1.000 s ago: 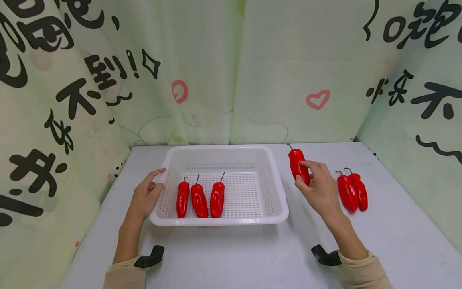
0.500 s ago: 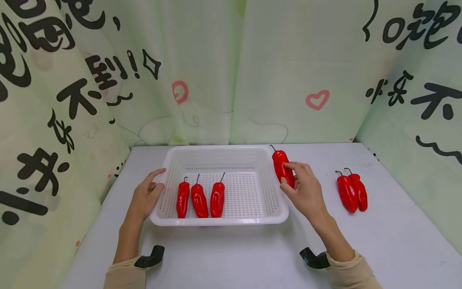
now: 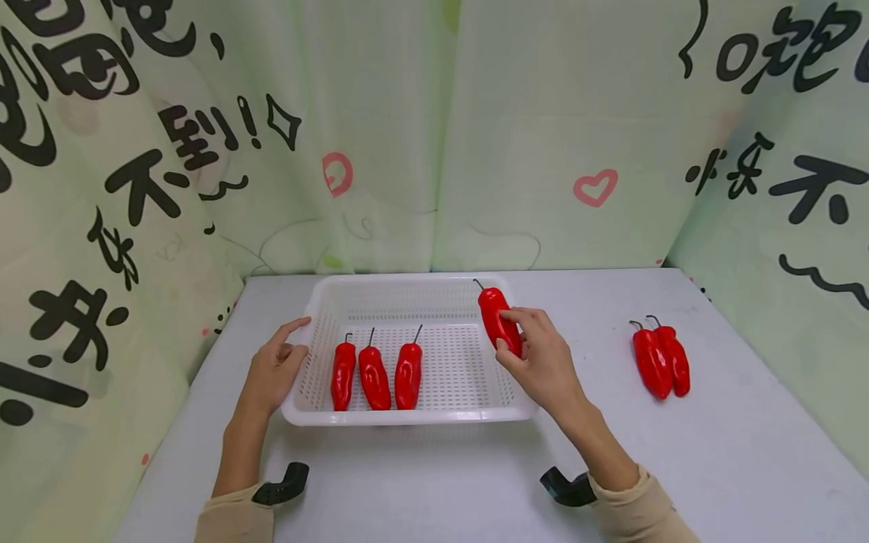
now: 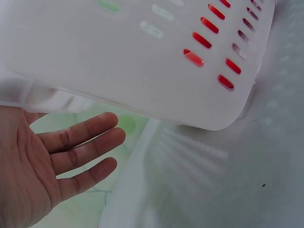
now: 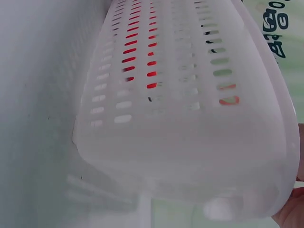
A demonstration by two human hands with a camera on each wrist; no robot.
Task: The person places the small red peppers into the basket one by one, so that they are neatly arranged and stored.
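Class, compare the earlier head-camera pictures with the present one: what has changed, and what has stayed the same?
The right hand has carried its red pepper leftward, from beside the white basket to over its right end. Nothing was newly gripped or released. The left hand stays at the basket's left rim; three peppers inside and two on the table are unmoved.
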